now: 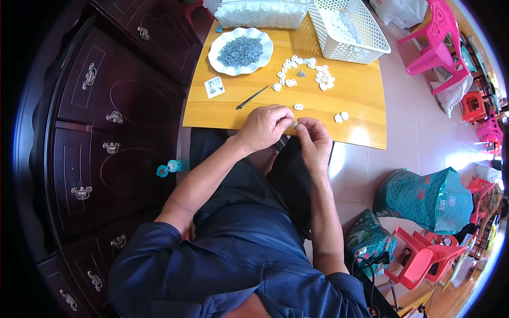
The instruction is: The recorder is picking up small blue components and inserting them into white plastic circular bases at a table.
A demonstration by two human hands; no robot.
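Note:
My left hand (pixel 266 126) and my right hand (pixel 316 142) meet close together at the near edge of the table. Between thumb and fingertips, my right hand pinches a small white plastic piece (pixel 295 125). The left fingers are pinched right beside that piece; whatever they hold is too small to make out. Just beyond the hands lies a white two-hole piece (pixel 298 107). Two white blocks (pixel 341 117) sit to the right. Farther back, several white pieces (pixel 324 77) form a loose arc around a little heap of grey screws or nails (pixel 301 74).
A scalloped white plate (pixel 213 56) holds many grey screws or nails. Behind stand a clear bin (pixel 260 17) and a perforated white basket (pixel 352 53) of white parts. A black pen-like tool (pixel 252 97) and white card (pixel 214 87) lie left. Dark drawers (pixel 79 153) flank the table.

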